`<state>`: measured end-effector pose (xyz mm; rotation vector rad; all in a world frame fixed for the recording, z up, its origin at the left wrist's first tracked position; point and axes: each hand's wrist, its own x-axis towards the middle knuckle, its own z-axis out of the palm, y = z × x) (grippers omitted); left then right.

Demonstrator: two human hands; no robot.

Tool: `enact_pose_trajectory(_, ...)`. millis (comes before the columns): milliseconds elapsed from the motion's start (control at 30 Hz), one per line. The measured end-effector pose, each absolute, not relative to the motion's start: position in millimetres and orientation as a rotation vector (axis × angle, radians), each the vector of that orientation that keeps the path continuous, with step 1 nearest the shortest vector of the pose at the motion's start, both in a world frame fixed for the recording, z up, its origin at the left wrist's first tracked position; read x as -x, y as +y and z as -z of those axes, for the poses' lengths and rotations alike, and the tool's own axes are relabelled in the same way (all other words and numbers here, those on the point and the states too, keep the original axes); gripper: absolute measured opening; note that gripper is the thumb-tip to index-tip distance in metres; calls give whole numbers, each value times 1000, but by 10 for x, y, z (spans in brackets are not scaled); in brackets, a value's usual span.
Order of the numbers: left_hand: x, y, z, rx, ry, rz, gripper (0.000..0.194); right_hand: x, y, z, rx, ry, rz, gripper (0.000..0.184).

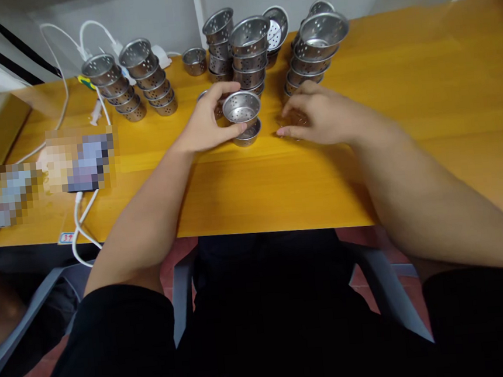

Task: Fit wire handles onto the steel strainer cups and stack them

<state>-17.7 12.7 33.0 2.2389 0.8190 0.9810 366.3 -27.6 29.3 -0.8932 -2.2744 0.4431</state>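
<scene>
My left hand [210, 119] curls around a small perforated metal strainer cup [241, 106], thumb at its near side and fingers behind. Directly beneath it is a second metal cup [249, 133], partly covered by the upper one; whether the two are nested or only touching I cannot tell. Beside them on the right, my right hand [319, 112] is low over the table, its thumb and fingers curved and apart. A clear, shiny thing [295, 120] lies between those fingers, too indistinct to name. Another metal cup is partly hidden behind my left fingers.
Stacks of perforated cups [248, 42] stand along the back, with a leaning stack [316, 45] behind my right hand. More stacks [147, 74] and a single cup [195, 61] are farther left. Blurred phones [89, 163], white cables [78, 221] and a box [3, 125] occupy the left side.
</scene>
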Motion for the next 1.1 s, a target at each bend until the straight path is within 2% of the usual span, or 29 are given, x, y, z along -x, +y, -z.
enact_pose_trajectory(233,174,99,-328,-2241,776,-882,112,-3153,-639,-589,918,-2212,-505,78)
enact_pose_trajectory(700,182,139,-255,-2197,753,-805,124,-3135,-550,-462,919,-2196,-485,60)
enact_pose_trajectory(967,197,168,-230,-2212,711,-764,118,-3095,-571,-454,977,-2189,-552,72)
enact_pose_trajectory(1100,168,97,-255,-2199,748,-764,122,-3084,-572,-440,954,-2207,-540,74)
